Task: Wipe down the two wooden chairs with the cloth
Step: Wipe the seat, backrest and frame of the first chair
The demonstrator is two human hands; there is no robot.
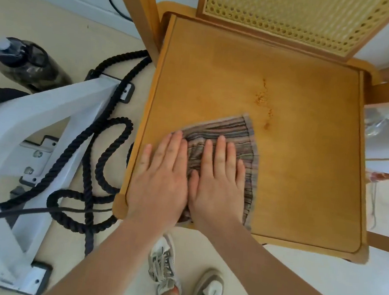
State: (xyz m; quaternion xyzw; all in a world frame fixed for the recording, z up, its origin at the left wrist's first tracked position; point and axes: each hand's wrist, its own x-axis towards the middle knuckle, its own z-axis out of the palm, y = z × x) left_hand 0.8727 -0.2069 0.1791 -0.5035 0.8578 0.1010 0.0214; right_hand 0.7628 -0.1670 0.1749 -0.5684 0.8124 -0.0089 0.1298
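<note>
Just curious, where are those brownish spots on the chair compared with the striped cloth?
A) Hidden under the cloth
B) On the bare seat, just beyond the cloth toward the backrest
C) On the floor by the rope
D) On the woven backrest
B: the brownish spots lie uncovered on the wooden seat, just past the far corner of the striped cloth.

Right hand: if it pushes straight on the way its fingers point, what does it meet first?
Bare seat beyond the cloth the right hand presses; the stain lies just right of that line. The backrest would probably be the first obstacle.
</note>
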